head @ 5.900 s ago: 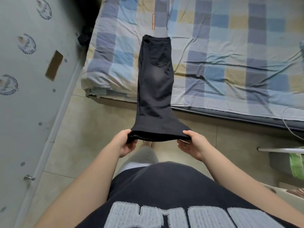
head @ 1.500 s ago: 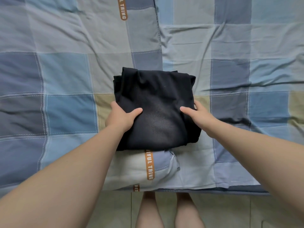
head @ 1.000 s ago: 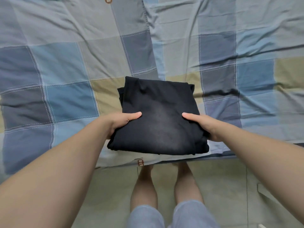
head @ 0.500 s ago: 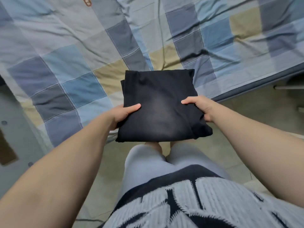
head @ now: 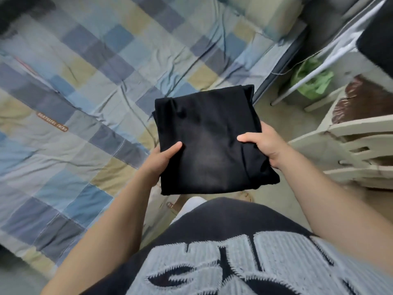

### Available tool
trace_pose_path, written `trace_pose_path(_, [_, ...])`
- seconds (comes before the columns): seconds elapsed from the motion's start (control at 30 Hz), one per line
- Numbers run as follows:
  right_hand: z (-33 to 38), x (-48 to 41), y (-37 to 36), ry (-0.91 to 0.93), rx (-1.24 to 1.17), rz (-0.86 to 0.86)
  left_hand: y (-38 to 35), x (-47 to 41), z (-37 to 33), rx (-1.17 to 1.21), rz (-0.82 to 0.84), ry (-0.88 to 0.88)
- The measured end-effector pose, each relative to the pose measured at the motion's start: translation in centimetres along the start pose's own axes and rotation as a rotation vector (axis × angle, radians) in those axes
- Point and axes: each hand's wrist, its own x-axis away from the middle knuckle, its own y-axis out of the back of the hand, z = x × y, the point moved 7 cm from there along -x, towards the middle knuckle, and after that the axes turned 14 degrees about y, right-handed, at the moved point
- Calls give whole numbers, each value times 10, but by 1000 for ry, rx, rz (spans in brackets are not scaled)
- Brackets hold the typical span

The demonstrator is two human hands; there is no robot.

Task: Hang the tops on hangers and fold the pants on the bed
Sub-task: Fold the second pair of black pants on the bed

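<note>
Count: one folded black pants bundle (head: 210,143), two hands, one checked bed (head: 85,103), one pale slatted chair (head: 350,143), one green bag (head: 312,81). Left hand (head: 160,161) and right hand (head: 264,143) each grip a side edge, thumbs on top, bundle held in the air over the bed's edge and floor. Since half a second ago: same grip, view swung right, chair and bag newly in sight.

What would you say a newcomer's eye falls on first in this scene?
First, the folded black pants at centre, gripped at their sides by the left hand and right hand, thumbs on top. Behind them the checked bedspread fills the left; a green bag lies on the floor at upper right.
</note>
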Motion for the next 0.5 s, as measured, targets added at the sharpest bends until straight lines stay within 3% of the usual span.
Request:
trace_pose_path(0.27, [38, 77, 198, 258, -133, -355, -199, 26, -108, -237, 158, -255])
trace_pose_path(0.5, [29, 157, 377, 453, -195, -483, -403, 69, -135, -390, 294, -433])
